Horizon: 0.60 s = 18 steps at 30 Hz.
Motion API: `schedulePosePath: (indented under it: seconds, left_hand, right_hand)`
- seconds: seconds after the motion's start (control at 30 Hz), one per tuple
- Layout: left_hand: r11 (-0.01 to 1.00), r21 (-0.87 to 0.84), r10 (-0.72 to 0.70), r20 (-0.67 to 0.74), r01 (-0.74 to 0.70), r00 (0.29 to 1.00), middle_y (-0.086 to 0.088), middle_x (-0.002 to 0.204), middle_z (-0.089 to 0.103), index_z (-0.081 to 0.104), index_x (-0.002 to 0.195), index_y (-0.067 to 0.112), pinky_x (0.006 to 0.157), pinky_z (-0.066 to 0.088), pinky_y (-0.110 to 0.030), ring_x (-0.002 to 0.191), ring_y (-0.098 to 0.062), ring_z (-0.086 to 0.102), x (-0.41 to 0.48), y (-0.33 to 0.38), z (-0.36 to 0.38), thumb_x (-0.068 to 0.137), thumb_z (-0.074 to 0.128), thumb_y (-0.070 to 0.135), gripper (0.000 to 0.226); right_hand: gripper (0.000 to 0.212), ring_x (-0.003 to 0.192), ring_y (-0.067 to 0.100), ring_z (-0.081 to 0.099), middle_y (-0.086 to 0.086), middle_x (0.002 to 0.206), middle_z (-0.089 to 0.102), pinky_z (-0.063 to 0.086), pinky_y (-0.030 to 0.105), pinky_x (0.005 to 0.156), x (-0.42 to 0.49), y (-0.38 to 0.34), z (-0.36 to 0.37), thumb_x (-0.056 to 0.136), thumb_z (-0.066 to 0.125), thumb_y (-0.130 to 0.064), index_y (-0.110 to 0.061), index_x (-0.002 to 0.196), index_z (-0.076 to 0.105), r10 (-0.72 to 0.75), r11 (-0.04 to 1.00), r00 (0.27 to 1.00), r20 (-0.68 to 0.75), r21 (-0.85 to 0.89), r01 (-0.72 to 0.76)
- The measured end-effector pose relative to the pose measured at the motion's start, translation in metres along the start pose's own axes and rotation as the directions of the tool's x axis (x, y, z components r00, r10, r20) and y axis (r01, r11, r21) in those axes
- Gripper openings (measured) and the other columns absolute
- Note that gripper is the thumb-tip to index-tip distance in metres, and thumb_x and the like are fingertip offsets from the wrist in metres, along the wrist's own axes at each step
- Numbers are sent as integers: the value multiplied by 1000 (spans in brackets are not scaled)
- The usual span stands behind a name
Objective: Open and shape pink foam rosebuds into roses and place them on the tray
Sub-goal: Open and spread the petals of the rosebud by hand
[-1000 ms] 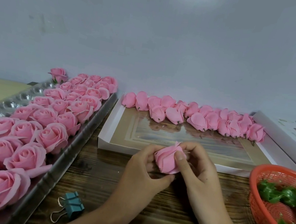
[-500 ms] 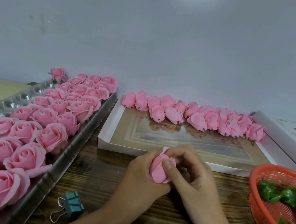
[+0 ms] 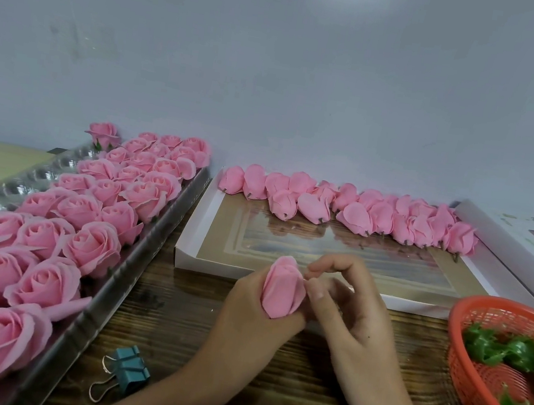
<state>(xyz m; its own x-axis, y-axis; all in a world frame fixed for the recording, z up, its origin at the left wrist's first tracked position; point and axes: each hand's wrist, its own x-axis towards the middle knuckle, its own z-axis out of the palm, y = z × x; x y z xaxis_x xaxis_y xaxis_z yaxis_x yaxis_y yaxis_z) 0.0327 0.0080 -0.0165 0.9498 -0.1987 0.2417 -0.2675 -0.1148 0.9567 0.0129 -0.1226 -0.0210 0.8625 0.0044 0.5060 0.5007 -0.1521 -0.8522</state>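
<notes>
Fingers (image 3: 323, 294) of right hand (image 3: 357, 320) pinch rosebud (image 3: 281, 291) gripped by left hand (image 3: 250, 317).

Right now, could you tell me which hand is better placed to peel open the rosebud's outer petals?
Probably the right. The left hand grips the rosebud by its lower half, steadying it, while the right hand has its fingertips beside the upper petal edge.

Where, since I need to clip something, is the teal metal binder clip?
Head view, lower left: the teal binder clip lies on the wooden table, right of the silver tray.
</notes>
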Motion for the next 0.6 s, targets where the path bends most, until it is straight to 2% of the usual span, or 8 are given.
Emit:
schedulePosePath:
  seconds: [0.07,0.13,0.23,0.33,0.5,0.6]
  left_hand:
    - [999,-50,7,-12,-7,1000,9,80,72,69,87,22,59,47,-9,74,-2,66,0,1,0,75,75,18,14]
    - [995,-100,17,-3,-18,1000,9,84,74,71,91,21,62,50,-10,79,-3,68,0,1,0,76,74,14,17]
    - [995,-99,20,-6,-20,1000,3,87,74,71,92,17,67,54,-16,82,-9,69,1,-3,0,75,75,13,18]
    - [996,-88,17,-13,-18,1000,7,82,73,70,85,19,64,52,-14,76,-4,68,2,-5,1,75,74,12,13]
    - [995,-94,-18,5,18,1000,3,90,72,69,93,23,77,58,-33,87,-14,69,3,-12,3,79,72,19,15]
    - [994,-108,1,24,2,1000,3,90,72,68,92,24,71,56,-23,86,-13,69,3,-11,3,79,69,24,13]
  right_hand:
    - [19,78,9,61,-4,82,65,50,32,76,0,0,0,87,59,-44,-30,100,59,-13,1000,1000,2,-11,13]
    - [19,80,10,59,-8,83,63,49,28,77,1,-1,2,86,62,-43,-30,100,60,-22,1000,1000,6,-13,22]
    - [20,80,12,59,-7,84,63,48,23,78,2,0,3,83,67,-36,-29,100,59,-46,999,999,14,-21,46]
    - [21,79,13,61,-4,83,65,47,19,79,1,-1,3,82,70,-28,-28,100,59,-85,996,996,24,-33,86]
    - [22,80,13,63,-4,82,66,48,18,79,1,-5,2,82,70,-21,-27,101,60,-111,994,992,51,-9,112]
    - [18,82,11,62,-7,84,66,49,18,79,-1,-7,2,85,65,-19,-26,101,61,-115,993,992,59,-5,115]
